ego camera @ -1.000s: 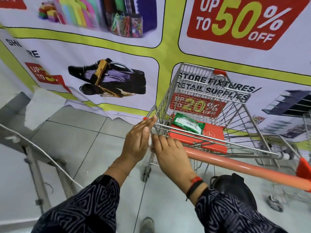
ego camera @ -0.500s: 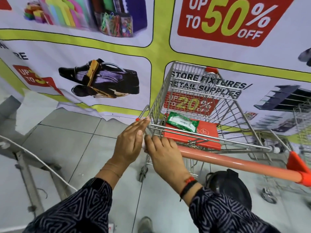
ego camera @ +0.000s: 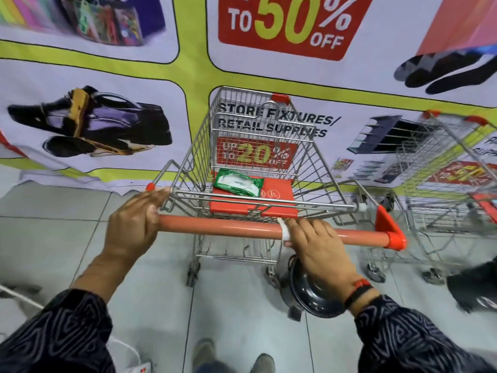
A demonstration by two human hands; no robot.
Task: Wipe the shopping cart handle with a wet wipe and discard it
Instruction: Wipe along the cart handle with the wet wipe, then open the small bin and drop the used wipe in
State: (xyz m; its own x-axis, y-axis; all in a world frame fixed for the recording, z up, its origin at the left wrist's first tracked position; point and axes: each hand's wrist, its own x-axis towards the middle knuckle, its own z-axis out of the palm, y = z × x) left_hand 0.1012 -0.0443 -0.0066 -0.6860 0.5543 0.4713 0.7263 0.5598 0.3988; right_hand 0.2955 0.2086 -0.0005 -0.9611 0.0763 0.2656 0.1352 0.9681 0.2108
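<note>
- The wet wipe (ego camera: 284, 230) is seen as a small white fold wrapped over the orange cart handle (ego camera: 223, 229), a little right of the bar's middle, pressed under the right hand (ego camera: 318, 244).
- The right hand's fingers (ego camera: 309, 228) are curled together over the top of the bar, pinching the wipe against it; only the wipe's left edge shows past them.
- The left hand (ego camera: 134, 224) is closed around the handle's left end, fingers wrapped over the bar, so the cart is steadied.
- The step is judged to be mid-wipe: the stretch from the wipe to the red end cap (ego camera: 390, 232) is probably not yet covered.
- For a good pass, the wipe is best kept wrapped round the bar, so that the underside is cleaned too, and drawn with even pressure to the end cap; the cart should be braced against rolling by the left hand.
- The part under the left hand would need a separate pass once that grip is shifted.
- A green wipe packet (ego camera: 238, 182) lies on the red child-seat flap (ego camera: 258, 200) inside the wire shopping cart (ego camera: 199, 146).
- The cart stands on a pale tiled floor (ego camera: 53, 238), facing a printed sale banner (ego camera: 188, 76); a second cart (ego camera: 443, 168) stands just to the right.
- A dark round object (ego camera: 309, 289) sits on the floor below the handle; whether it is a bin cannot be told.
</note>
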